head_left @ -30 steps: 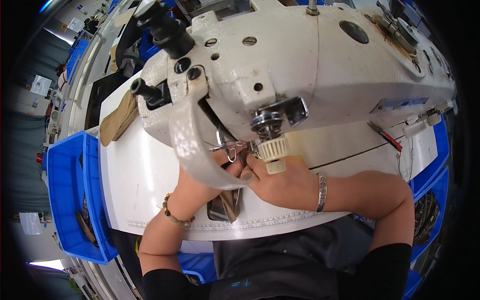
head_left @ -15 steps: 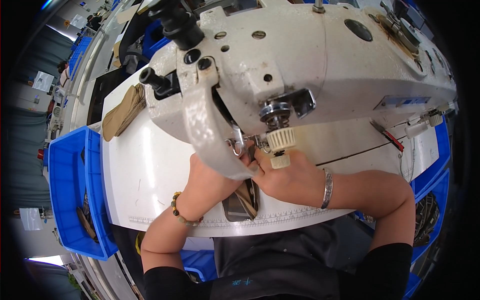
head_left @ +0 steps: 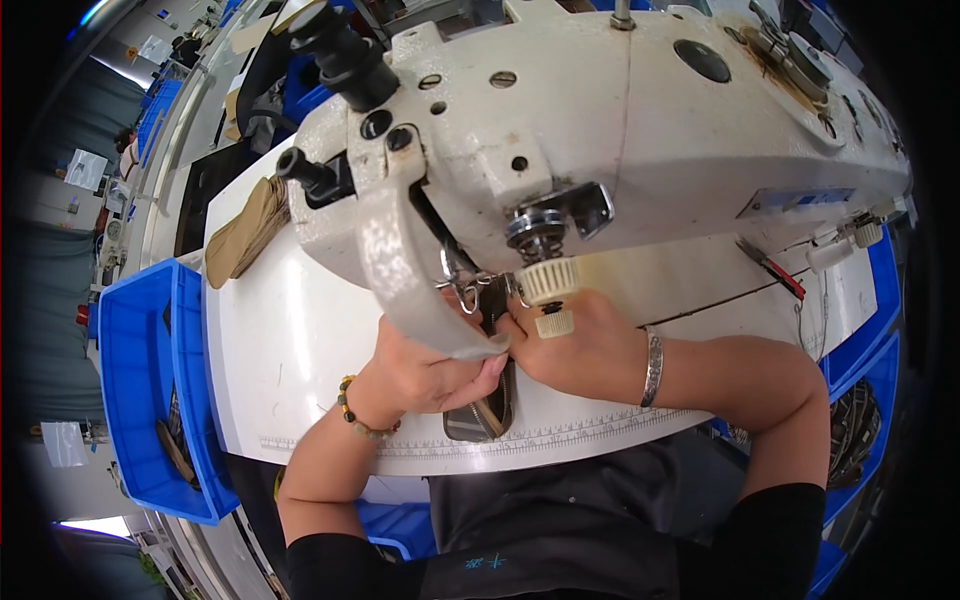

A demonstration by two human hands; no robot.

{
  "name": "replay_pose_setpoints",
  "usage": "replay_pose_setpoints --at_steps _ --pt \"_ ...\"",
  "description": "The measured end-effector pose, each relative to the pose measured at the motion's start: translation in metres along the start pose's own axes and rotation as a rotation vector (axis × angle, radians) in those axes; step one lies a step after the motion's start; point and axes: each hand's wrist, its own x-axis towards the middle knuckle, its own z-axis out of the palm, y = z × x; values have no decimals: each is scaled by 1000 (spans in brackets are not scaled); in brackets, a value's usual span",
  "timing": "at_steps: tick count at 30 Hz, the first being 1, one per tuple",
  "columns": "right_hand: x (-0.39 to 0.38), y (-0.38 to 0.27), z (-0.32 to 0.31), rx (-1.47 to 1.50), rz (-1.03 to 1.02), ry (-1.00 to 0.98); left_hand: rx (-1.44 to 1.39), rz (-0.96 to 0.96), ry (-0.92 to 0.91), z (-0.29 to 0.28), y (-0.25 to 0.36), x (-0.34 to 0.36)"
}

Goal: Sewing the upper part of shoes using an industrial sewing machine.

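Note:
A dark brown-grey fabric piece [head_left: 463,424] with a lighter tan strip lies lengthwise under the head of a white sewing machine [head_left: 590,110]. Its near end reaches the ruler marks at the table's front edge. My left hand [head_left: 425,372], with a beaded bracelet, is closed on the fabric's left edge, partly behind the machine's curved white guard [head_left: 395,270]. On the other side my right hand [head_left: 580,348], with a silver bangle, pinches the fabric close to the metal presser foot [head_left: 470,292]. The tension knobs [head_left: 551,283] cover some of its fingers.
Folded tan fabric pieces [head_left: 245,235] lie at the table's far left. A blue bin [head_left: 150,390] with dark pieces stands left of the table; another blue bin [head_left: 880,400] is at the right. Red-handled snips [head_left: 775,268] rest on the table's right side.
My left hand has drawn back toward me along the fabric, its thumb and fingertips now showing below the guard. The right hand stays nearly in place. The view has shifted slightly.

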Motion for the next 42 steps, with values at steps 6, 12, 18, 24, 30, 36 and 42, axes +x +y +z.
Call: replay_pose_setpoints --at_steps 6,12,18,24,30,36,42 --pt "-1 -1 -1 17 -21 145 -188 -370 215 -15 -4 -7" --pt "1 -4 1 98 -85 203 246 -347 64 -14 9 11" --pt "-6 -14 -5 53 -168 223 289 -371 -259 -10 20 11" --pt "-12 -28 -16 -64 -188 158 387 -216 -253 -1 34 5" --pt "-22 -44 -27 -159 -212 58 458 -155 -318 -5 45 12" --pt "-24 -46 -23 -94 -238 129 432 -148 -423 -2 38 9" --pt "-21 -42 -24 -74 -299 68 404 -155 -424 0 38 13"
